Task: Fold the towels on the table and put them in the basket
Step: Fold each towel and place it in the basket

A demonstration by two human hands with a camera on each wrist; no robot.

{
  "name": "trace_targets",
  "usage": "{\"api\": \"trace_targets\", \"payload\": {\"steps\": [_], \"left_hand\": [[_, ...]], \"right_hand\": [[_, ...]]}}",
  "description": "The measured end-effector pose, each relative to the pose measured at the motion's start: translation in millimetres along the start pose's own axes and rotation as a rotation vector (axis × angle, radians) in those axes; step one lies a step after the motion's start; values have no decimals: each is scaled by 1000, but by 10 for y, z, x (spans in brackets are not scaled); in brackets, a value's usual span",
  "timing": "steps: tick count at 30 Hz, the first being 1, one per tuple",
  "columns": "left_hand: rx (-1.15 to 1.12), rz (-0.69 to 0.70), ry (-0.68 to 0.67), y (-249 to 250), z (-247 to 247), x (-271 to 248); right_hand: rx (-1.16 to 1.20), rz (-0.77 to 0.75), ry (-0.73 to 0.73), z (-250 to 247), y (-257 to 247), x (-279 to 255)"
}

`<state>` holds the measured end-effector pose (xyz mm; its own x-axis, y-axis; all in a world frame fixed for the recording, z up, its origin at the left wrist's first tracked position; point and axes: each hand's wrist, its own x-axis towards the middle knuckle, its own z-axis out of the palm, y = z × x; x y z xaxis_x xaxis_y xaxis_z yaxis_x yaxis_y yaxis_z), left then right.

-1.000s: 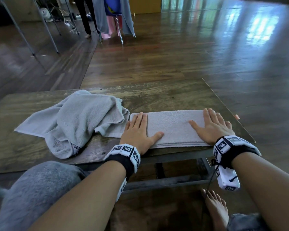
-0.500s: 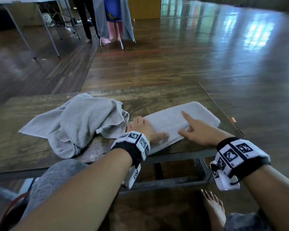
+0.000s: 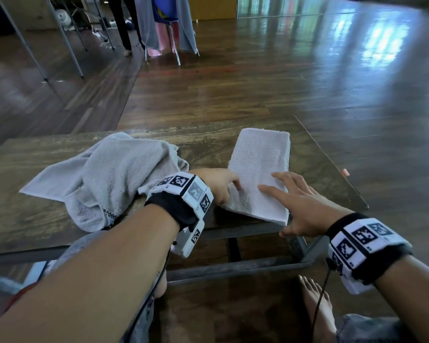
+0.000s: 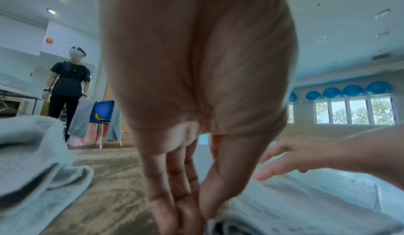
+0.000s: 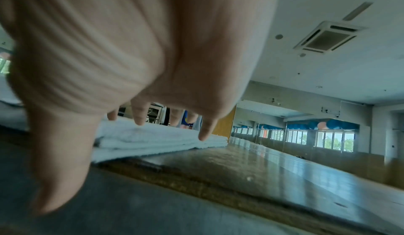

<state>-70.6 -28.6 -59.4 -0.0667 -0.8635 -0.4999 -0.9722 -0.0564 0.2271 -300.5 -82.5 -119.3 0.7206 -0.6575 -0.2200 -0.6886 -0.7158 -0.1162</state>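
Two grey towels are lying on the wooden table (image 3: 47, 219). The folded towel (image 3: 258, 174), a pale, nubby, long narrow rectangle of stacked layers, is sitting toward the table's right end, its near corner reaching the table's front edge. The left hand (image 3: 218, 184) is pinching that towel's near left edge between thumb and fingers (image 4: 174, 195). The right hand (image 3: 300, 206) is spreading wide, fingers straight over the towel's near right part, gripping nothing. The crumpled towel (image 3: 109, 177) is slumping in loose folds on the table, left of the folded one.
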Motion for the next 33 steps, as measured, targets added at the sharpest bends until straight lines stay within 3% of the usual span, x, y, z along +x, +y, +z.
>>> {"api": "trace_targets", "payload": {"steps": [5, 10, 12, 16, 19, 22, 23, 26, 29, 33], "left_hand": [[4, 9, -29, -84, -56, 60], [74, -43, -113, -118, -66, 116], [72, -47, -76, -112, -60, 118], [-257, 172, 158, -75, -139, 132], [-394, 112, 265, -58, -211, 155], [-484, 31, 97, -58, -190, 174], [-479, 10, 63, -54, -166, 187], [-444, -37, 134, -38, -82, 308], [-458, -74, 310, -27, -45, 444], [-478, -66, 499, -18, -59, 640]], "right_hand": [[90, -88, 148, -28, 52, -53], [287, -57, 331, -141, 93, -86], [411, -6, 435, -211, 97, -77], [635, 95, 624, -373, 116, -44], [873, 219, 476, -441, 163, -2], [1007, 393, 101, -404, 209, 19], [985, 421, 41, -375, 224, 35], [844, 460, 110, -329, 245, 150], [713, 469, 244, -350, 287, 277], [630, 525, 312, -373, 382, 415]]}}
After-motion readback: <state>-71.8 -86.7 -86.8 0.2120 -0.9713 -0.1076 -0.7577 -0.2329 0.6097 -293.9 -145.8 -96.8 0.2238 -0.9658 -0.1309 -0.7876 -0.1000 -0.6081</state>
